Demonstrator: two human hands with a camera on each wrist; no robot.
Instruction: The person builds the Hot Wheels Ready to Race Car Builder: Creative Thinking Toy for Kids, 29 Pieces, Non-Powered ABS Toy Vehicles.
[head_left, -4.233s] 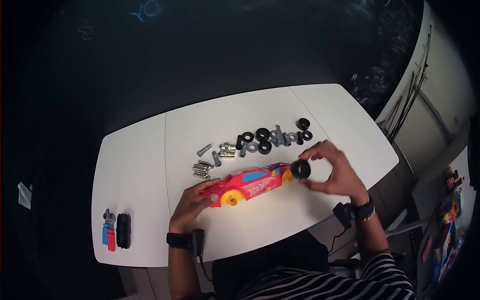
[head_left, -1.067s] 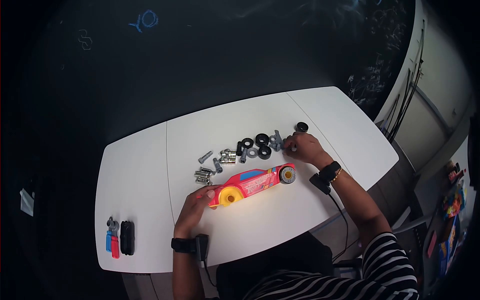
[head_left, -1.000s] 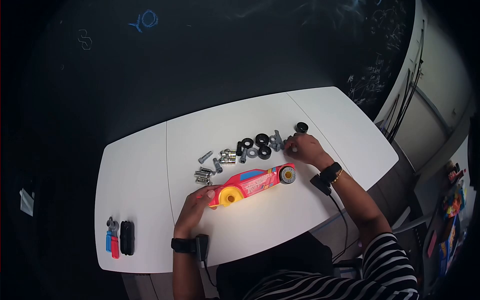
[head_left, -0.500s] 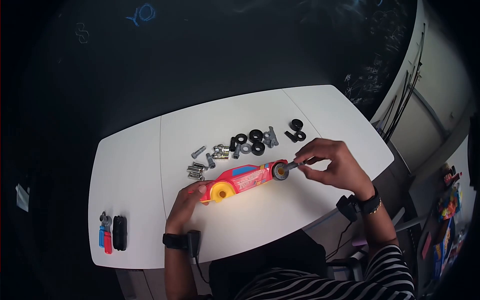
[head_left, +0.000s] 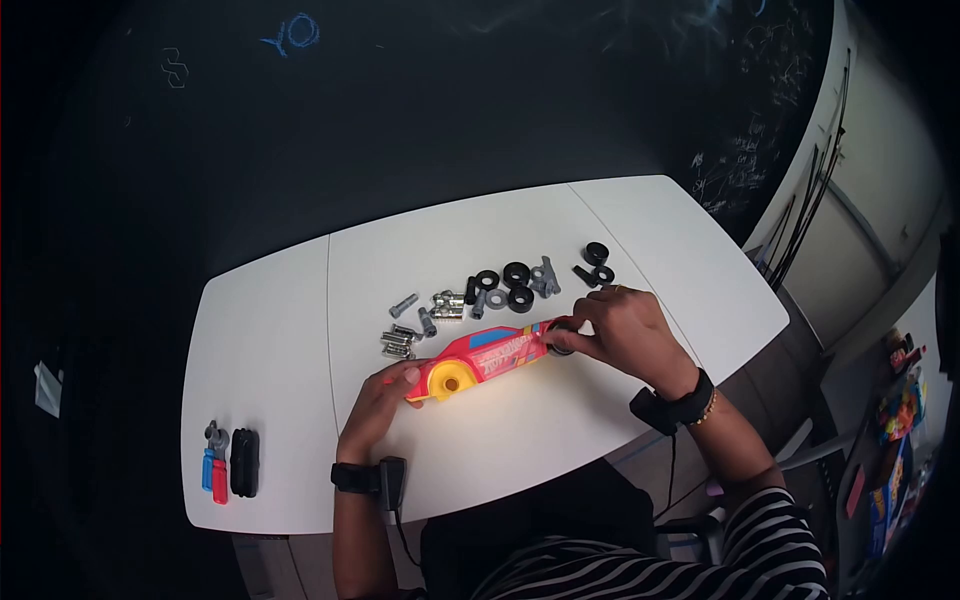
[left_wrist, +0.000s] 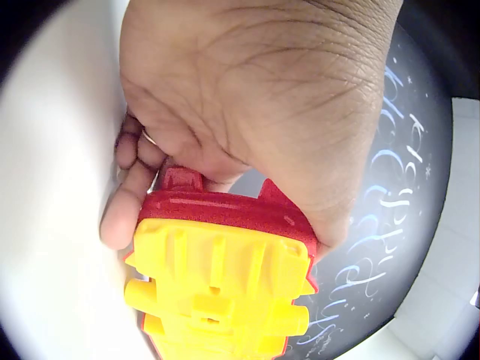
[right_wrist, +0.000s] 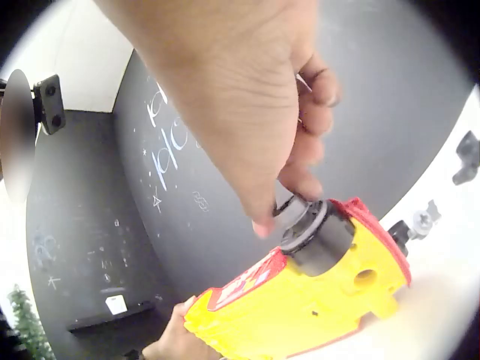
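A red and yellow toy car [head_left: 500, 355] lies on its side of the white table, tilted, with its yellow underside [left_wrist: 217, 285] facing the left wrist camera. My left hand [head_left: 378, 405] grips the car's left end between thumb and fingers. At the right end a black wheel [right_wrist: 330, 244] sits against the car body. My right hand [head_left: 630, 335] pinches a grey plastic bolt [right_wrist: 291, 212] by its head, right at the wheel's centre; its shank is hidden. The wheel seat [head_left: 450, 380] at the left end is bare yellow with a hole.
Behind the car lie black tyres [head_left: 516, 274], grey bolts [head_left: 403, 305], grey pieces [head_left: 547, 277] and shiny silver cylinders [head_left: 398, 343]. Red-and-blue-handled tools [head_left: 214, 465] and a black case [head_left: 244, 463] rest at the table's left. A blackboard [head_left: 480, 100] stands behind.
My right hand first held the black wheel, which then went onto the car's right end. It picked a grey bolt from the parts and brought it to the wheel. My left hand kept its grip.
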